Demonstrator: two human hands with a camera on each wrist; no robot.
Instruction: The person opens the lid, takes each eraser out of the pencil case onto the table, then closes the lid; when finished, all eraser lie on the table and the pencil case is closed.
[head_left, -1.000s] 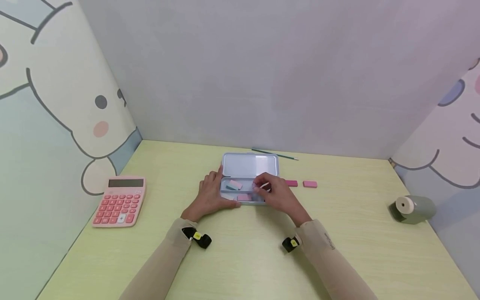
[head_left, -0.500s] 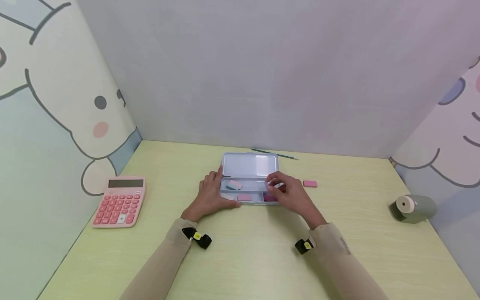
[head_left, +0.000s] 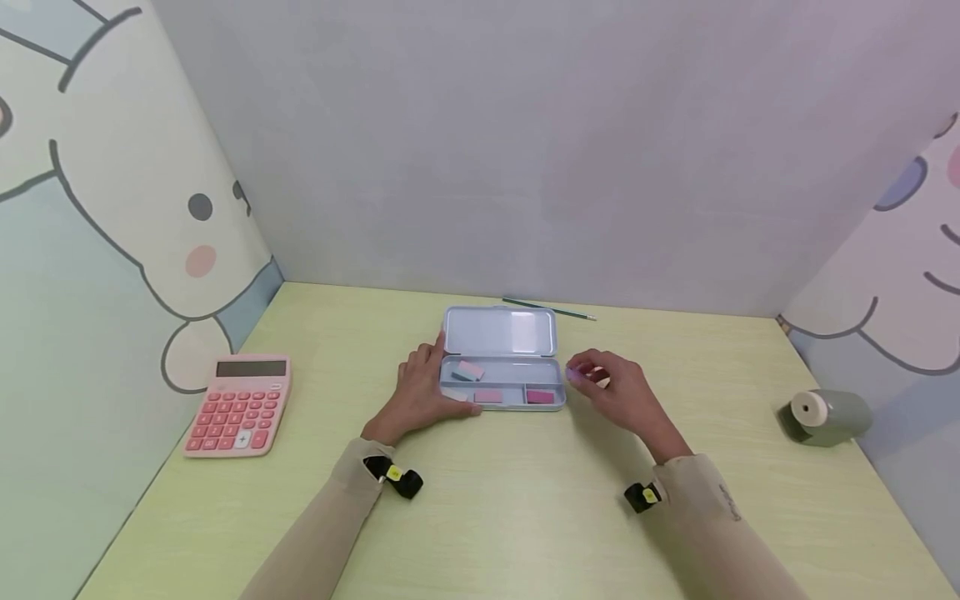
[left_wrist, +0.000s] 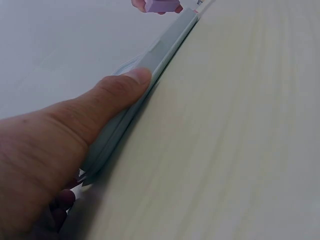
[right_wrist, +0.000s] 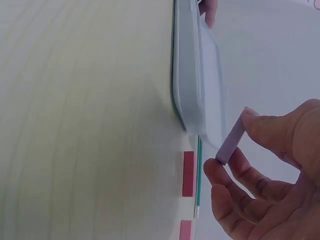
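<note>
An open pale-blue pencil case (head_left: 501,332) lies on the table, its lid tipped back. My left hand (head_left: 422,392) grips its left end, thumb along the front wall and the other fingers at the far side. To the right of the case, my right hand (head_left: 621,393) pinches a small purple eraser (right_wrist: 232,142) between thumb and fingertips. Inside the case, a pink and teal eraser (head_left: 468,371) sits in the back compartment. The front row holds a pink eraser (head_left: 489,397) and, behind a divider, a magenta eraser (head_left: 540,397).
In the right wrist view, a dark pink eraser (right_wrist: 188,174) and a lighter pink eraser (right_wrist: 185,230) lie on the table. A green pencil (head_left: 551,308) lies behind the case. A pink calculator (head_left: 238,404) is at left, a grey-green pencil sharpener (head_left: 828,418) at right.
My right hand has moved right, from over the case to beyond its right end, with the purple eraser. The magenta eraser in the case has come into view. My left hand stays put.
</note>
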